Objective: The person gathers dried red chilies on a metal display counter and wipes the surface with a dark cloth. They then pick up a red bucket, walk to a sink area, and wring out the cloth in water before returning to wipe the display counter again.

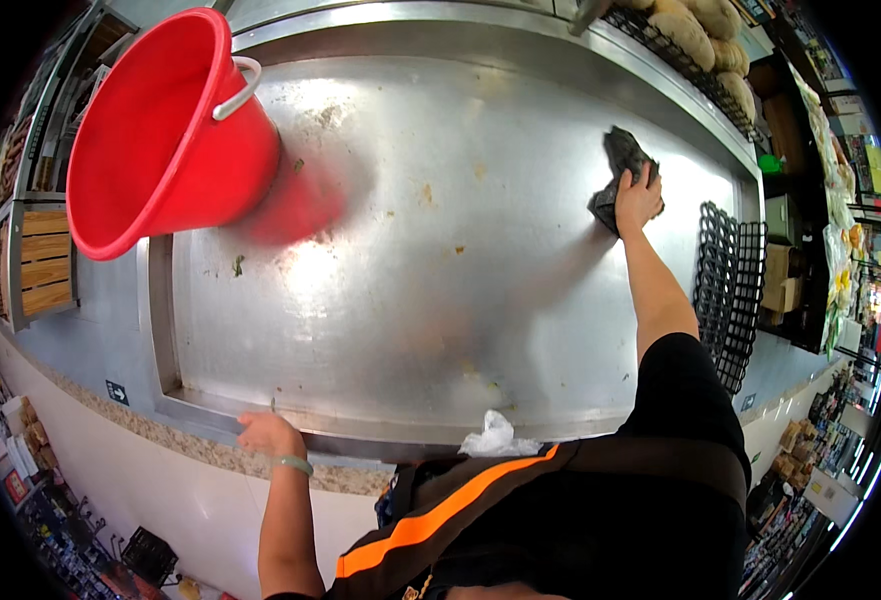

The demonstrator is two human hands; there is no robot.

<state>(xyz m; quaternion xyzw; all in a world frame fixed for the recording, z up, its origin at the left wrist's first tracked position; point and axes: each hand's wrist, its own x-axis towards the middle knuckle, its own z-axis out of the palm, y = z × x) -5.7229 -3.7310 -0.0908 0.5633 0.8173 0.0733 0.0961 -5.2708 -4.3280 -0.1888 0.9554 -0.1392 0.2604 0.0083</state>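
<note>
My right hand (638, 201) presses a crumpled dark grey cloth (620, 154) onto the far right of a shallow stainless steel display counter (380, 300). Scraps of green leaf (238, 265) and brownish specks lie on the metal. My left hand (269, 433), with a pale green bangle (294, 464) at its wrist, is by the counter's front rim. Its fingers look partly curled; whether they touch the rim is unclear. At the left of the counter stands a red plastic bucket (253, 165) with a white handle (239, 88).
Black plastic mesh panels (727, 300) lean along the right wall of the counter. A crumpled clear plastic bag (496, 436) lies at the front rim by my body. Beyond the back right edge, large pale brown roots or tubers (680, 37) sit behind black mesh. A wooden-slatted stand (45, 261) is at left.
</note>
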